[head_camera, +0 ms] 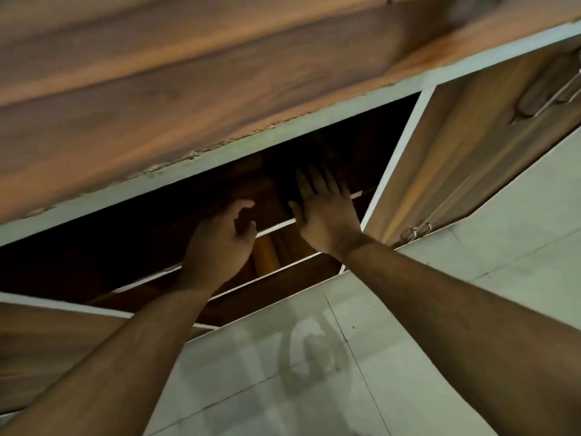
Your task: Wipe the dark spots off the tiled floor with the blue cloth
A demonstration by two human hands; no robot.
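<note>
Both my arms reach into the dark opening of a low wooden cabinet (314,158). My left hand (220,243) is curled, thumb and fingers apart, at the white shelf edge (276,226), with nothing visibly in it. My right hand (323,212) is flat with fingers spread, reaching deeper above the shelf, holding nothing. The pale tiled floor (408,357) lies below, with a greyish smear (311,357) and a small dark spot (354,326) on it. No blue cloth is visible.
An open cabinet door (465,158) with a metal handle (559,92) swings out on the right. A wooden countertop (157,89) overhangs the opening. A yellow object (267,256) stands under the shelf. Another wooden door (47,341) is at the lower left.
</note>
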